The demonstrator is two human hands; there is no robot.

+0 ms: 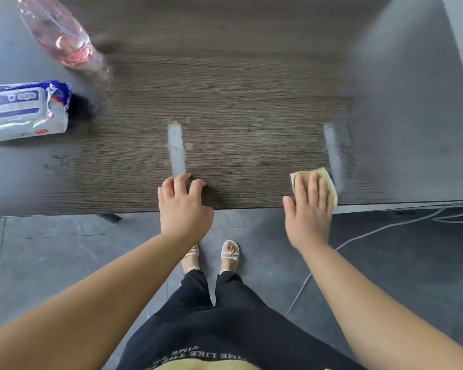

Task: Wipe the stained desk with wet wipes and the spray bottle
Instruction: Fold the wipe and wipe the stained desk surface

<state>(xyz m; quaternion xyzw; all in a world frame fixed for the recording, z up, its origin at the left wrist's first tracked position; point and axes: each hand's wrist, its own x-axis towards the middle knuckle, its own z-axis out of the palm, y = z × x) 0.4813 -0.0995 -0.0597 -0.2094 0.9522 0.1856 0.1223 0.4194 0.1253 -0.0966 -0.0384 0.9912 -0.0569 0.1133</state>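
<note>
Right hand (309, 209) lay flat, fingers extended and together, pressing a yellowish wipe (324, 182) against the desk (238, 102) at its near edge. Wipe lay under the fingers; its corners showed beyond the fingertips and to the right. A pale streak (333, 153) ran just beside the wipe, on its right. Left hand (183, 206) rested on the near edge, fingers curled, holding nothing, fingertips at the near end of a second pale streak (177, 148). Wet-wipe pack (24, 110) and spray bottle (56, 33) sat well apart at far left.
</note>
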